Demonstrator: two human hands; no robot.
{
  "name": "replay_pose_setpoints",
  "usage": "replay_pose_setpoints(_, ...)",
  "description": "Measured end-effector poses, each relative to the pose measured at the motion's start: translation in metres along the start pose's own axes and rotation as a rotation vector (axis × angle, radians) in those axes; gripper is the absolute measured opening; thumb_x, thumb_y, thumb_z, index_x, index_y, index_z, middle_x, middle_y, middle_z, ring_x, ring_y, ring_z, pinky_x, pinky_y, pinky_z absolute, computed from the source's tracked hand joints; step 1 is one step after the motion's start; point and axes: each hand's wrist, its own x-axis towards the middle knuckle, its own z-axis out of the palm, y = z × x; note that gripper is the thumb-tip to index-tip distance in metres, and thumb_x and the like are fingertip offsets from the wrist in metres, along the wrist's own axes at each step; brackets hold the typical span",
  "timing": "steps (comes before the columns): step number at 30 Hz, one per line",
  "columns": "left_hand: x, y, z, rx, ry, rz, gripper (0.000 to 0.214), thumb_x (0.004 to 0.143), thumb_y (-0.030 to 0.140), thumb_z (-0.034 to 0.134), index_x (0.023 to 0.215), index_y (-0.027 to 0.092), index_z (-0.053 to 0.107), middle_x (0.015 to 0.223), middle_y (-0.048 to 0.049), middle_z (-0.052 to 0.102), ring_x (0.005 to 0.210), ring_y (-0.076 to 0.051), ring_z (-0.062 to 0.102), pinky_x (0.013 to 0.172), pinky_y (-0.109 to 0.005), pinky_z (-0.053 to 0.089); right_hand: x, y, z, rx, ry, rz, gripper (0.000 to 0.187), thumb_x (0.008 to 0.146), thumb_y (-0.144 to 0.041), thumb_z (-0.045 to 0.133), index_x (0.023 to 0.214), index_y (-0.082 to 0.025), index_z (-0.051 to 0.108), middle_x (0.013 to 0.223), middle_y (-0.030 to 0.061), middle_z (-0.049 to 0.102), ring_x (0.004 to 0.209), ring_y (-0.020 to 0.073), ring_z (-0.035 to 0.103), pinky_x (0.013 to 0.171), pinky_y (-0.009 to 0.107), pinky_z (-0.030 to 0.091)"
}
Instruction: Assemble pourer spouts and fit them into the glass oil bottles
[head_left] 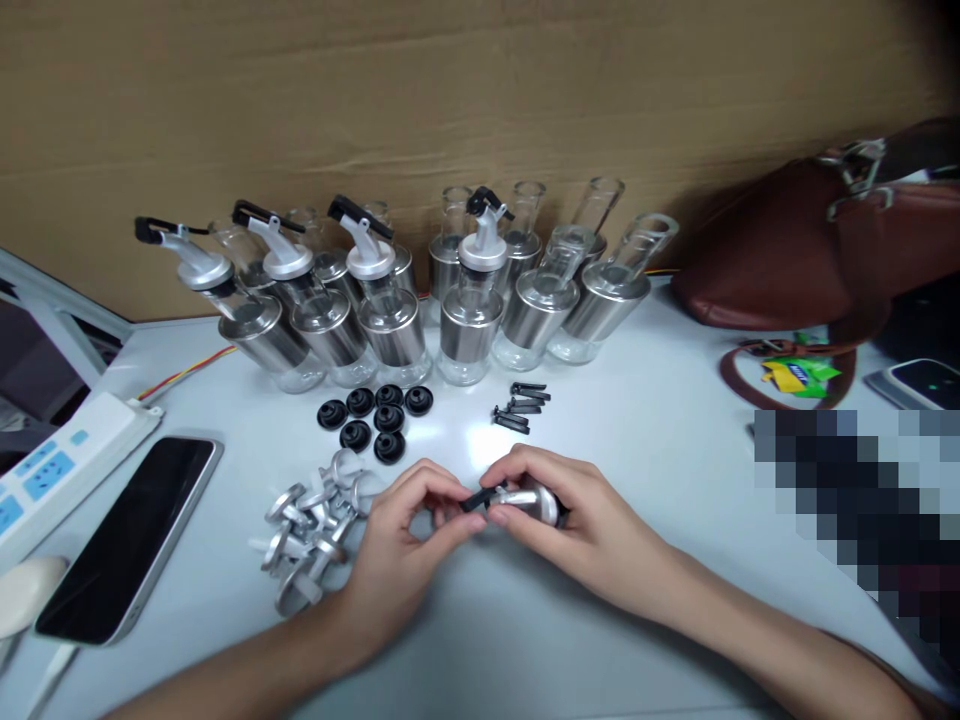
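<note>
My right hand (577,520) grips a silver pour spout (534,500) over the white table (660,440). My left hand (409,545) pinches a small black clip (477,498) against the spout's tip. A heap of loose silver spouts (311,525) lies just left of my left hand. Several black rubber stoppers (375,415) and a few black clips (521,405) lie beyond my hands. Along the back stands a row of glass bottles (469,320) with metal sleeves; several on the left carry fitted spouts.
A black phone (131,535) lies at the left, beside a white power strip (56,470). A brown leather bag (817,250) sits at the back right, with a second phone (922,385) near it. A cardboard wall (450,90) closes the back.
</note>
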Motion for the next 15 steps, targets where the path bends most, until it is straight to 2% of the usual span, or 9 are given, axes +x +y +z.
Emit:
replay_pose_setpoints(9,-0.0002,0.0051,-0.0013,0.06,0.072,0.01,0.008,0.074,0.014,0.075,0.076,0.021,0.071,0.075,0.0009,0.059,0.068,-0.013,0.057,0.062,-0.021,0.045,0.0002,-0.0036,-0.0021,-0.002,-0.013,0.021,0.006,0.087,-0.023,0.06,0.092,-0.019,0.061,0.083,0.0014,0.066,0.072,0.0139,0.06,0.06,0.022,0.045)
replay_pose_setpoints(12,0.0009,0.0066,-0.0019,0.007,0.085,-0.028,0.008,0.071,0.013,0.076,0.072,0.02,0.072,0.075,-0.0001,0.061,0.071,-0.013,0.06,0.063,-0.022,0.046,-0.0012,-0.0045,-0.0032,-0.002,-0.014,0.008,0.008,0.088,-0.025,0.06,0.094,-0.02,0.059,0.083,0.001,0.064,0.073,0.0145,0.059,0.063,0.024,0.046)
replay_pose_setpoints(15,0.0021,0.0086,-0.0016,-0.052,0.082,-0.088,0.008,0.069,0.012,0.076,0.071,0.019,0.074,0.074,-0.001,0.065,0.072,-0.014,0.062,0.066,-0.022,0.048,-0.0043,-0.0053,-0.0034,0.003,-0.04,-0.021,0.016,0.088,-0.023,0.058,0.103,-0.023,0.055,0.094,0.0024,0.063,0.084,0.0167,0.06,0.069,0.025,0.047)
